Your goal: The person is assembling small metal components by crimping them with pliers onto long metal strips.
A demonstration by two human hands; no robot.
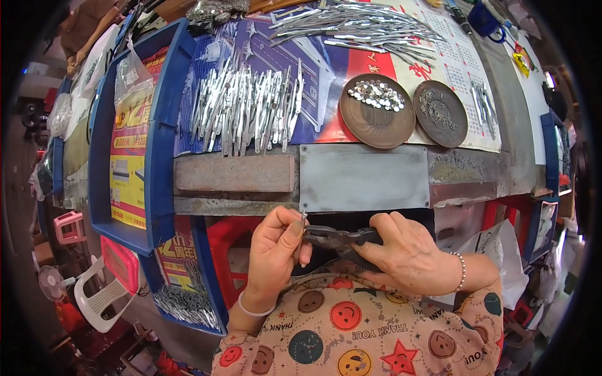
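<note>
Two-handed by near edge of desk (238, 207) | pinching metal strip (304, 219), left hand (276, 247) | gripping dark tool (338, 237), right hand (407, 254) | hold both steady

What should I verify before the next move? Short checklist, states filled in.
1. Left hand pinching a small metal piece: ok.
2. Right hand gripping firmly: cannot tell, its own fingers hide the contact.
3. Silver discs inside the left brown dish: ok.
4. Small metal bits inside the right brown dish: ok.
5. Near metal strips laid roughly side by side: ok.
6. Far metal strips lined up: not ok, many lie crossed.
</note>
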